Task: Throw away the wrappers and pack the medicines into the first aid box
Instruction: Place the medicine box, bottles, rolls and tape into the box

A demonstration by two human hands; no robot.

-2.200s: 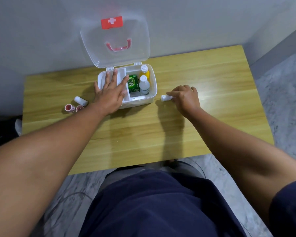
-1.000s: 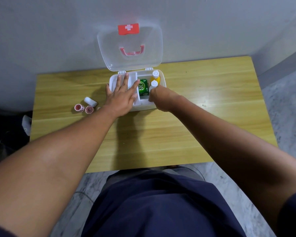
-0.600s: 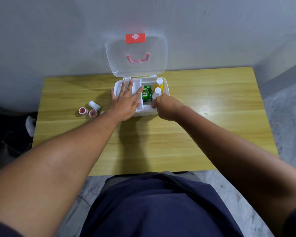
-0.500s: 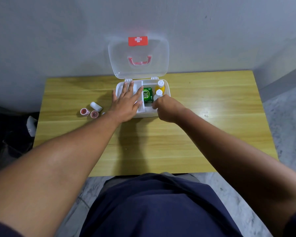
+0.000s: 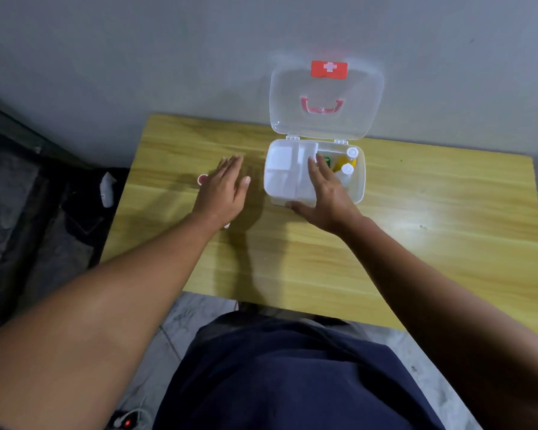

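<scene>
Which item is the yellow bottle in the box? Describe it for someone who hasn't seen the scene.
Find the open white plastic first aid box on the wooden table, its clear lid against the wall. In its right compartment, beside the right hand, two white-capped bottles lie. The yellow bottle is the farther one; its neighbour is white.

The left hand (image 5: pixel 222 193) is off the first aid box (image 5: pixel 359 184) and now hovers flat, fingers spread, over the small rolls on the table (image 5: pixel 432 243); only one red-ended roll (image 5: pixel 201 179) peeks out just beyond its knuckles. The right hand (image 5: pixel 325 197), no longer fisted by the white-capped bottles (image 5: pixel 348 169), lies spread across the box's white tray (image 5: pixel 281 172), thumb at the front wall.
</scene>
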